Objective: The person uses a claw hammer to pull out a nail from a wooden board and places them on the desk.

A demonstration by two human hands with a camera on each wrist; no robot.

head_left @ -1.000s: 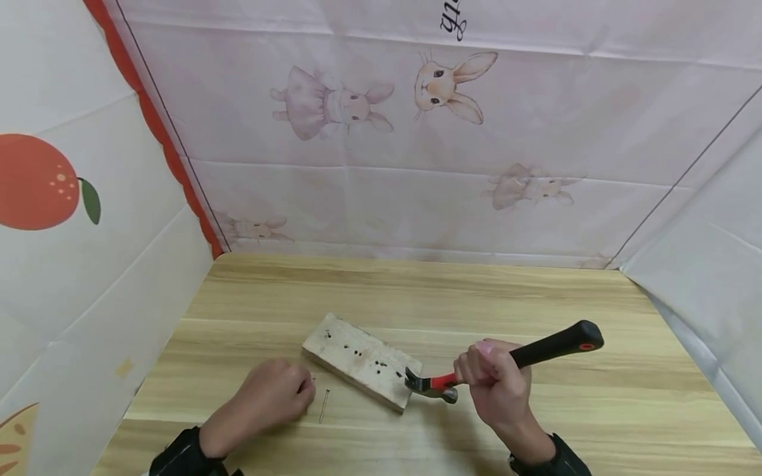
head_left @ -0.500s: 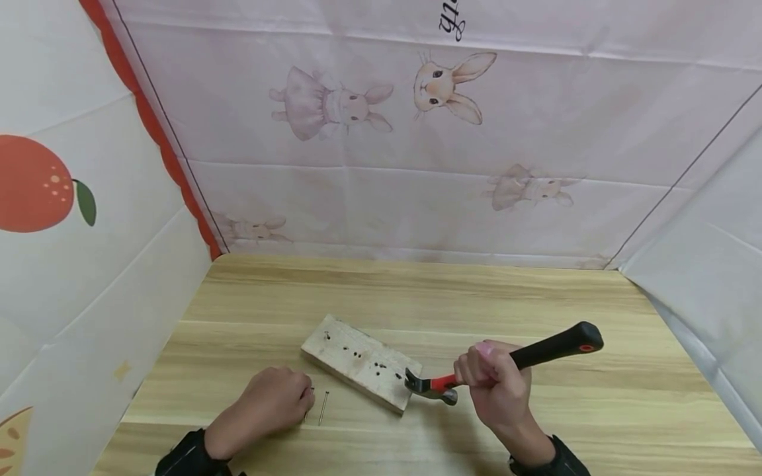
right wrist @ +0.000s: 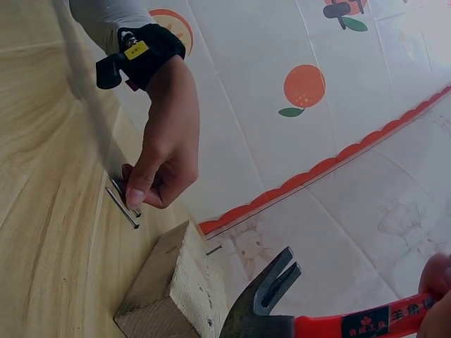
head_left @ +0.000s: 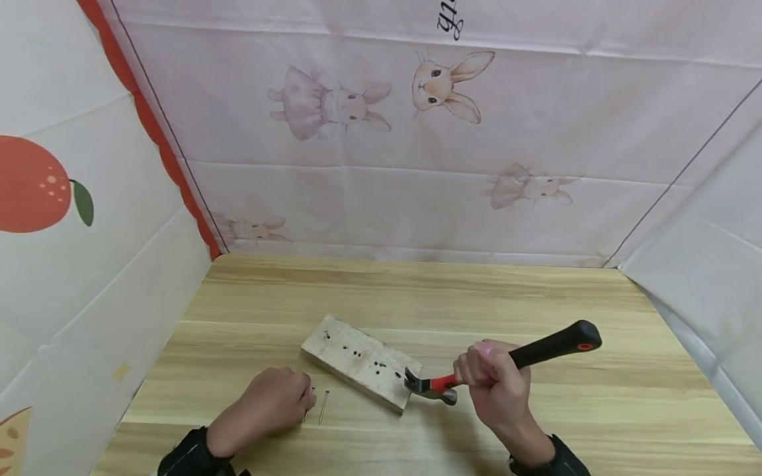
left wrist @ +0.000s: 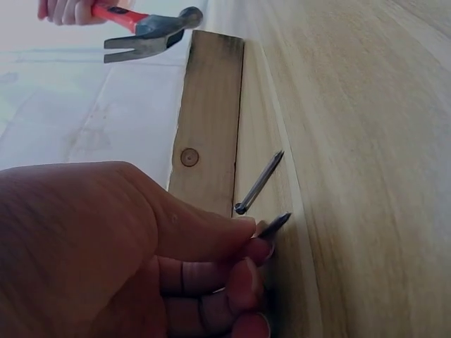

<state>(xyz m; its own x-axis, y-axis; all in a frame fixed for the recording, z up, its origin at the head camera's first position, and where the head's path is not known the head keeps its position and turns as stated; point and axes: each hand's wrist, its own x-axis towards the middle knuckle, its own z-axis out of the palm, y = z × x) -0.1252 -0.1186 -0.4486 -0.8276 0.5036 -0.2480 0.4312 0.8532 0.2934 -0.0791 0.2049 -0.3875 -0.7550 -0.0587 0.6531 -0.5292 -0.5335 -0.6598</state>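
Observation:
My left hand [head_left: 268, 400] is low over the table, left of the board, with thumb and index finger pinching a nail [left wrist: 276, 225]; its pointed end sticks out past the fingertips. A second nail [head_left: 323, 407] lies on the table just right of that hand. My right hand [head_left: 497, 383] grips a claw hammer [head_left: 440, 383] by its red neck, near the head. Its black handle end points up to the right. The hammer head hovers at the right end of a wooden board [head_left: 357, 360], which has several dark nail heads or holes in its top.
One nail [right wrist: 213, 250] stands up from the board near its far left end. The wood-grain table [head_left: 428, 297] is bordered by a rabbit-print cloth [head_left: 369, 211] behind and a fruit-print cloth [head_left: 71, 291] at the left.
My left hand has come slightly nearer to me, and the nail at its fingertips now shows beside the loose one. My right hand and the hammer have hardly moved.

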